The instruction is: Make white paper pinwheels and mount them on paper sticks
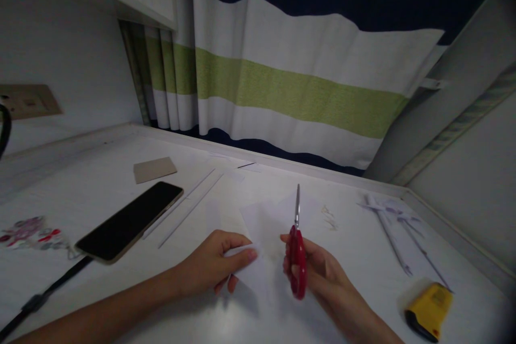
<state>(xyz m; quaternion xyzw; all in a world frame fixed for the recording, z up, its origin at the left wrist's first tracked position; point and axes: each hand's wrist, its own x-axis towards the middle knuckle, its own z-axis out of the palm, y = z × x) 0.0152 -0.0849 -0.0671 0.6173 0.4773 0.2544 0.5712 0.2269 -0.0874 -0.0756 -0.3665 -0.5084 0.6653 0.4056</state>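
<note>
Between the thumb and fingers of my left hand (221,260) is a small piece of white paper (253,274), held just above the table. My right hand (318,269) grips a pair of scissors (298,258) by its red handles. The metal blades look closed and point away from me, apart from the paper. Beyond my hands, a larger white sheet (266,215) lies flat on the table. A few small tan strips or sticks (329,217), too blurred to name, lie to its right.
A phone (131,220), two thin white rods (191,209) and a grey-brown card (155,170) lie to the left. Small beaded trinkets (34,234) are at the far left. On the right are a folded-paper piece with rods (397,220) and a yellow-black tool (429,309).
</note>
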